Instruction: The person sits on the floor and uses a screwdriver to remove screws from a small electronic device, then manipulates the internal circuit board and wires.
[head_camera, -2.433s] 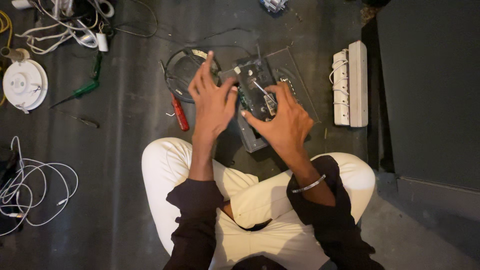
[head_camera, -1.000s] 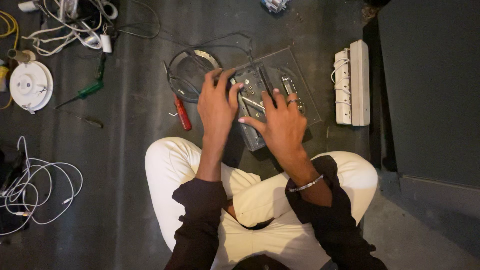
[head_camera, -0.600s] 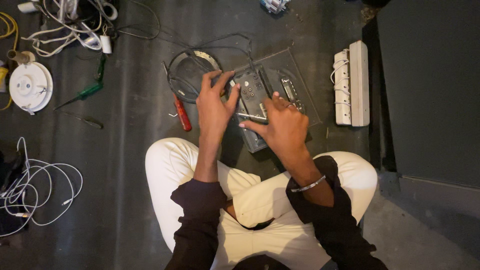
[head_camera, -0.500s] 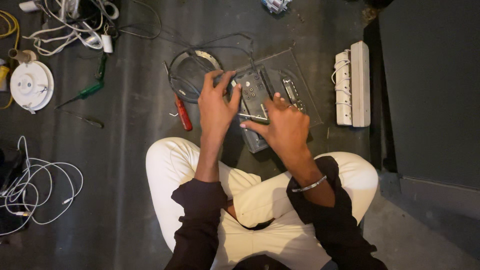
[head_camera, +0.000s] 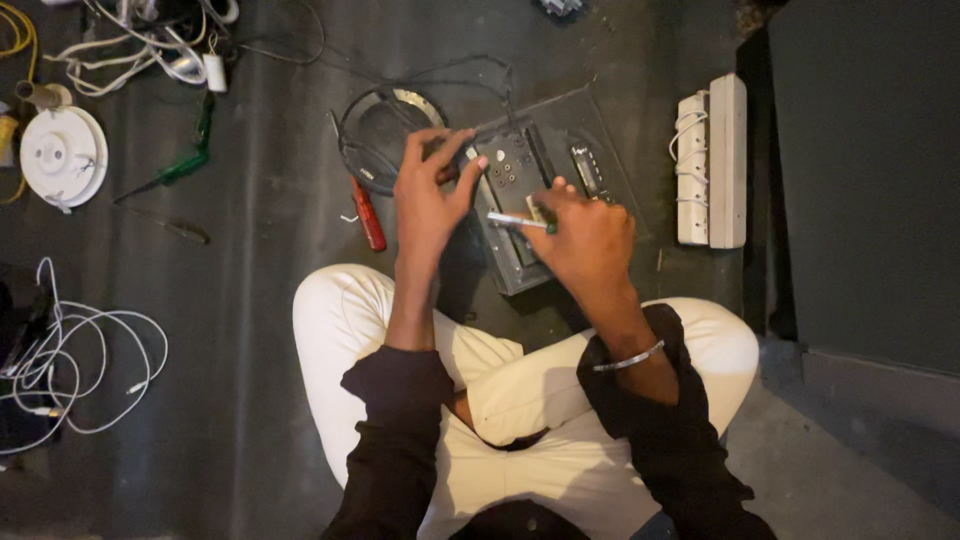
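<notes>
Right hand (head_camera: 590, 235) clamped on thin metal tool (head_camera: 518, 221), tip pointing left, toward left hand. Tool: light, stiff, smooth shaft; judged slippery, best gripped at handle end inside fist.

Left hand (head_camera: 428, 195) unclenched, fingers spread, fingertips (head_camera: 482, 162) touching left edge of grey metal unit (head_camera: 520, 205).

Unit lies on floor, directly under and between both hands. Judged rigid, moderately heavy, exposed parts likely fragile; hold by outer casing edges.

Red screwdriver (head_camera: 367, 213) just left of left hand.
</notes>
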